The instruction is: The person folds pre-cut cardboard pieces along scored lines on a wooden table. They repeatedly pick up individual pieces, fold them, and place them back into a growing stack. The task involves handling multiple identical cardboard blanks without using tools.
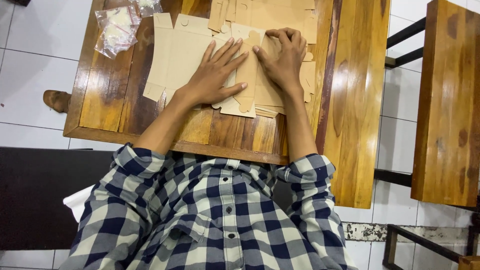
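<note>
Pressing flat: left hand (216, 75) spread open on the carton blank (187, 55), pinning it to the worktop (115, 100) | right hand (282, 60) beside it, fingers curled creasing a flap (247, 70) | bags (117, 27) left of blank

White tile floor (30, 45), glossy wood table (357, 100), wood bench (447, 100) at rt, black seat (35, 195) at left

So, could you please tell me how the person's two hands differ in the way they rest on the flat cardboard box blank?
The left hand lies flat, fingers spread and straight; the right hand is arched, fingers curled. The left hand presses the middle of the cardboard box blank, whereas the right hand works a panel toward the blank's right side, with its fingertips bent at the far edge. Both are bare and touch the cardboard on the wooden table.
</note>
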